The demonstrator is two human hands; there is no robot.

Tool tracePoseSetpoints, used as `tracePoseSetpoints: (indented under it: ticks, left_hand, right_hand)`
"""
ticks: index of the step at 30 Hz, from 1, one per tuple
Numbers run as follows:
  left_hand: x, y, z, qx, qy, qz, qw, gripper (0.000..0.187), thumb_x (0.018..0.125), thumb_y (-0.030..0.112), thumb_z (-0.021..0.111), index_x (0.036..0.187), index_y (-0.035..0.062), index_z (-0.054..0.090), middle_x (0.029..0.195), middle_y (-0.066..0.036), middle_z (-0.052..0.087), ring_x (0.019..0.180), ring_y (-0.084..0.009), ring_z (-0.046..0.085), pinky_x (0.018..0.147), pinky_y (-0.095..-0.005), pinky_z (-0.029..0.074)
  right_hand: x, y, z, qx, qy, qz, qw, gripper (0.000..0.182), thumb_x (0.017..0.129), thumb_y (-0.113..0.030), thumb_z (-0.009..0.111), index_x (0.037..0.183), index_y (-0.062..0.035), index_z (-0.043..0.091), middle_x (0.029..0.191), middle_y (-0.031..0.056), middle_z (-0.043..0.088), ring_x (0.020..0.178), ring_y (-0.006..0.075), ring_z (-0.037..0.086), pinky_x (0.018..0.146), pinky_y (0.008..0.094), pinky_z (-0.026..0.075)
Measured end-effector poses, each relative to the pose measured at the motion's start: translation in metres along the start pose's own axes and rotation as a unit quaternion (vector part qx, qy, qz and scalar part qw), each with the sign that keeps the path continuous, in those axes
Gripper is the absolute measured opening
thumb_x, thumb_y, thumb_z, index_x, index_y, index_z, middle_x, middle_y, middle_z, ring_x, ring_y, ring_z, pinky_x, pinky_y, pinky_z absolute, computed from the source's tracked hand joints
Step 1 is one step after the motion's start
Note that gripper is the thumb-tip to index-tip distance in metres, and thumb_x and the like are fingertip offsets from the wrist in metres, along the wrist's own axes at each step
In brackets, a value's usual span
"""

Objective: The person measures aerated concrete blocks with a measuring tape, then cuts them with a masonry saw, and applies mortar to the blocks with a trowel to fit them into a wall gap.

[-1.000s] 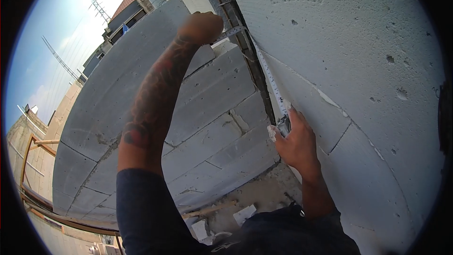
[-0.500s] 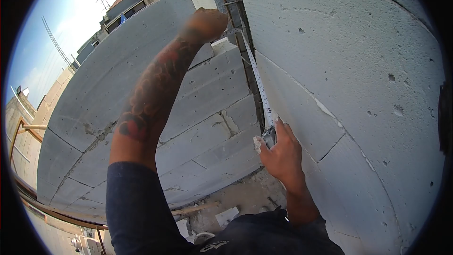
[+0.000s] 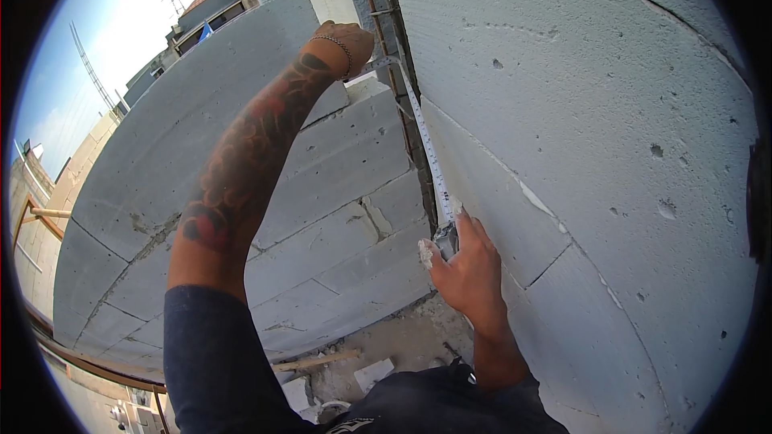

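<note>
My left hand (image 3: pixel 346 44) is closed near the top of the vertical gap between two block walls, on the end of a white tape strip that bends beside it. Lower down, my right hand (image 3: pixel 469 267) grips a tape measure case (image 3: pixel 445 239), its thumb and fingertips coated in pale dust or mortar. The extended blade (image 3: pixel 429 143) runs between both hands along the gap. Thin rusty rebar (image 3: pixel 372 2) stands upright in that gap, just right of my left hand.
A large pale block wall (image 3: pixel 595 112) rises close on the right. On the left stands a grey block wall (image 3: pixel 209 104) with mortar joints. Below lie a wooden stick (image 3: pixel 318 360) and a broken block piece (image 3: pixel 374 374). Rooftops and a pylon are farther off.
The whole view has shifted, so both hands and the walls appear slightly farther left. My left hand looks sharper and its bracelet now shows. Both hands keep their hold on the tape.
</note>
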State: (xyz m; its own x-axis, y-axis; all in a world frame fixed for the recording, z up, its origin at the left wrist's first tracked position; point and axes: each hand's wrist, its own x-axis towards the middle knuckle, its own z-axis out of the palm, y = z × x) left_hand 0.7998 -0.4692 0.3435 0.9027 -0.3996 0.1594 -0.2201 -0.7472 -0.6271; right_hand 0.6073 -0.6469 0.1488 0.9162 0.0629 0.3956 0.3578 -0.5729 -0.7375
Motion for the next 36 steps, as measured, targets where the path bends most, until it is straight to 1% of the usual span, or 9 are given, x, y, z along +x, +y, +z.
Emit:
tracePoseSetpoints:
  ticks: [9, 16, 19, 22, 24, 28, 33, 35, 36]
  left_hand:
    - [-0.006, 0.003, -0.006, -0.016, -0.002, -0.006, 1.000, 0.007, 0.071, 0.003, 0.056, 0.072, 0.0013, 0.064, 0.075, -0.016, 0.064, 0.072, -0.0296, 0.064, 0.070, -0.0373, 0.049]
    - [-0.004, 0.005, -0.008, -0.019, -0.009, -0.019, 1.000, 0.009, 0.072, 0.004, 0.056, 0.075, 0.0019, 0.064, 0.077, -0.018, 0.064, 0.075, -0.0301, 0.064, 0.070, -0.0376, 0.050]
    - [-0.003, 0.008, -0.012, 0.006, -0.072, -0.043, 0.997, 0.015, 0.078, 0.003, 0.052, 0.085, 0.0028, 0.064, 0.088, -0.013, 0.065, 0.085, -0.0242, 0.064, 0.079, -0.0361, 0.048]
    - [-0.015, 0.010, -0.008, 0.020, 0.024, -0.029, 0.999, 0.010, 0.076, 0.004, 0.052, 0.075, 0.0007, 0.061, 0.074, -0.016, 0.063, 0.073, -0.0290, 0.063, 0.070, -0.0369, 0.049]
    - [-0.030, 0.011, -0.009, 0.069, 0.188, -0.008, 0.980, 0.010, 0.078, 0.006, 0.050, 0.076, 0.0019, 0.059, 0.074, -0.014, 0.062, 0.075, -0.0268, 0.061, 0.072, -0.0353, 0.047]
    - [-0.122, 0.049, -0.034, -0.084, 0.276, 0.002, 0.957, 0.002, 0.076, 0.003, 0.054, 0.075, 0.0020, 0.052, 0.079, -0.011, 0.058, 0.075, -0.0242, 0.056, 0.070, -0.0341, 0.045]
    - [-0.271, 0.056, 0.029, -0.450, 0.091, -0.123, 0.880, 0.009, 0.072, 0.000, 0.056, 0.079, -0.0010, 0.051, 0.070, -0.010, 0.053, 0.065, -0.0221, 0.051, 0.064, -0.0294, 0.042]
    - [-0.343, 0.064, 0.089, -0.520, 0.011, -0.224, 0.824, 0.008, 0.072, -0.001, 0.056, 0.079, -0.0009, 0.052, 0.068, -0.009, 0.054, 0.063, -0.0184, 0.051, 0.063, -0.0275, 0.042]
    - [-0.385, 0.076, 0.118, -0.540, -0.029, -0.283, 0.792, 0.007, 0.072, -0.002, 0.056, 0.078, -0.0009, 0.052, 0.067, -0.008, 0.054, 0.062, -0.0151, 0.050, 0.063, -0.0261, 0.041]
  right_hand:
    - [0.003, 0.006, -0.004, 0.032, -0.005, -0.021, 0.999, 0.061, 0.073, -0.023, 0.065, 0.120, 0.0082, 0.042, 0.090, 0.0208, 0.053, 0.078, 0.0361, 0.059, 0.065, 0.0415, 0.048]
    - [0.007, 0.017, -0.010, 0.045, -0.027, -0.030, 0.998, 0.061, 0.073, -0.022, 0.065, 0.118, 0.0115, 0.042, 0.091, 0.0228, 0.053, 0.080, 0.0362, 0.059, 0.067, 0.0407, 0.048]
    - [0.009, 0.019, -0.012, 0.058, -0.016, -0.041, 0.997, 0.061, 0.072, -0.021, 0.065, 0.118, 0.0125, 0.042, 0.090, 0.0233, 0.053, 0.079, 0.0365, 0.059, 0.066, 0.0406, 0.048]
    - [0.009, 0.031, -0.002, 0.067, -0.003, -0.049, 0.997, 0.060, 0.073, -0.020, 0.065, 0.118, 0.0126, 0.042, 0.091, 0.0238, 0.053, 0.080, 0.0375, 0.058, 0.068, 0.0406, 0.048]
    - [0.003, 0.047, 0.014, 0.112, 0.033, -0.083, 0.990, 0.059, 0.072, -0.020, 0.065, 0.116, 0.0126, 0.042, 0.091, 0.0237, 0.053, 0.083, 0.0386, 0.057, 0.071, 0.0403, 0.047]
    - [-0.041, 0.091, 0.056, 0.255, 0.025, -0.061, 0.965, 0.053, 0.073, -0.018, 0.066, 0.114, 0.0085, 0.045, 0.095, 0.0220, 0.054, 0.089, 0.0339, 0.057, 0.075, 0.0369, 0.047]
    - [-0.131, 0.131, 0.105, 0.267, -0.113, -0.008, 0.957, 0.051, 0.071, -0.024, 0.070, 0.110, 0.0026, 0.051, 0.094, 0.0188, 0.058, 0.091, 0.0292, 0.059, 0.078, 0.0353, 0.046]
    - [-0.167, 0.141, 0.116, 0.278, -0.295, 0.067, 0.912, 0.050, 0.069, -0.027, 0.072, 0.107, 0.0001, 0.053, 0.092, 0.0163, 0.060, 0.086, 0.0249, 0.059, 0.076, 0.0335, 0.046]
    - [-0.180, 0.142, 0.117, 0.278, -0.305, 0.075, 0.908, 0.050, 0.069, -0.027, 0.072, 0.107, 0.0001, 0.053, 0.092, 0.0163, 0.060, 0.086, 0.0249, 0.059, 0.076, 0.0335, 0.046]
